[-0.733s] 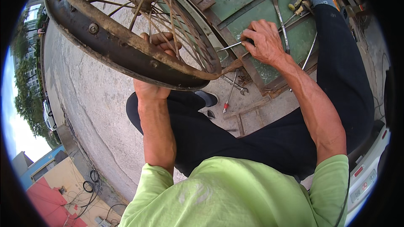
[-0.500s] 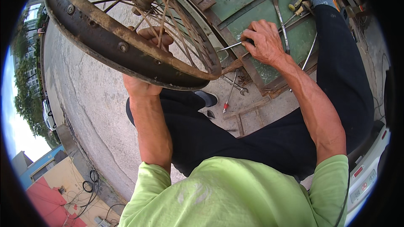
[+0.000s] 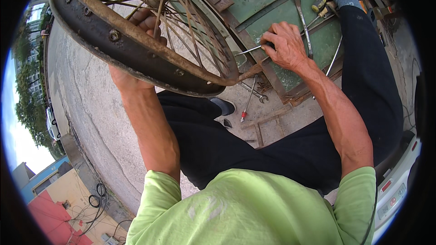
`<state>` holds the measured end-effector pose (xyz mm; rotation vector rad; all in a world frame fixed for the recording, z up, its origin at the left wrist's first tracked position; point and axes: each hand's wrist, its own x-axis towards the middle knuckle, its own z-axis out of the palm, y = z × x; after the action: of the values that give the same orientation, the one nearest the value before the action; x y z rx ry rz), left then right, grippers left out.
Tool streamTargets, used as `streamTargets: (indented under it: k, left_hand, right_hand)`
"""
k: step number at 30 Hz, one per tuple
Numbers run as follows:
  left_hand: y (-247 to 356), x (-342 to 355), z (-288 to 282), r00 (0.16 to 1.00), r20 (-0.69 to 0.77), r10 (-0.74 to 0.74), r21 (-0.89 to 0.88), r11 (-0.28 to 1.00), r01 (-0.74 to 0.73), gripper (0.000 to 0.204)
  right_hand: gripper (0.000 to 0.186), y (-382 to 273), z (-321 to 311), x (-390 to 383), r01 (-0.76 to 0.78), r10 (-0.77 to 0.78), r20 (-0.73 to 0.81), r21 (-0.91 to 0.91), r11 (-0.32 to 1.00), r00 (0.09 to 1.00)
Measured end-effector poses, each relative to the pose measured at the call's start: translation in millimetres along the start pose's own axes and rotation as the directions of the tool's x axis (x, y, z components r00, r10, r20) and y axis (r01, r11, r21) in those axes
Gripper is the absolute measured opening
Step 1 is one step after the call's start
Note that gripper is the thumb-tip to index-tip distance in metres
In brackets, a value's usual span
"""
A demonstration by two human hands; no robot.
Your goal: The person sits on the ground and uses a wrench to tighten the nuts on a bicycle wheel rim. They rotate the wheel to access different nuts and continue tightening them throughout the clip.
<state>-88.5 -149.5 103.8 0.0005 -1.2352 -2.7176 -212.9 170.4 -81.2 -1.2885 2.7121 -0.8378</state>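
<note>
A rusty spoked wheel rim (image 3: 127, 43) is tilted across the upper left. My left hand (image 3: 144, 22) grips it from underneath, fingers curled up among the spokes (image 3: 197, 41), palm partly hidden behind the dark rim band. My right hand (image 3: 284, 43) is closed on a slim metal tool with a dark handle (image 3: 250, 50); its shaft points left toward the rim's right side, over the edge of a green metal panel (image 3: 254, 0). Just right of that hand lies a long spanner (image 3: 303, 18).
Yellow-handled tools (image 3: 320, 4) lie by my shoed foot. More spanners (image 3: 259, 95) and a red-handled screwdriver (image 3: 245, 109) are on the concrete (image 3: 91, 109) below the wheel, near a rusty metal frame (image 3: 259, 131). Cables (image 3: 97, 199) lie lower left, a white vehicle (image 3: 393, 190) lower right.
My left hand and forearm have moved up and to the left, and the rim has turned, shifting its bolts. My right hand stays in place with the tool.
</note>
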Motion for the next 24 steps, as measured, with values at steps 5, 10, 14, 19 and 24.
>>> streamTargets:
  k: [5,10,14,19,24]
  left_hand:
    - [-19,-19,-16,0.962,-0.267,0.060,0.107,0.994,-0.032,0.067]
    - [-69,-42,-14,0.726,-0.679,0.110,0.251,0.964,0.088,0.054]
    - [-124,-67,-59,0.719,-0.695,-0.009,0.306,0.901,0.308,0.052]
    - [-157,-73,-33,0.818,-0.575,-0.030,0.444,0.828,0.342,0.045]
    - [-159,-73,-44,0.823,-0.568,-0.012,0.479,0.808,0.343,0.042]
  right_hand:
    - [0.013,2,2,0,0.007,-0.007,-0.008,0.018,1.000,1.000]
    - [0.012,3,1,-2,0.002,-0.002,-0.014,0.016,1.000,1.000]
    - [0.014,4,4,-2,0.022,-0.020,-0.047,0.028,0.999,0.999]
    - [0.014,5,5,-2,0.013,-0.012,-0.036,0.024,1.000,0.999]
    - [0.013,5,3,-3,0.023,-0.021,-0.056,0.031,0.999,0.998]
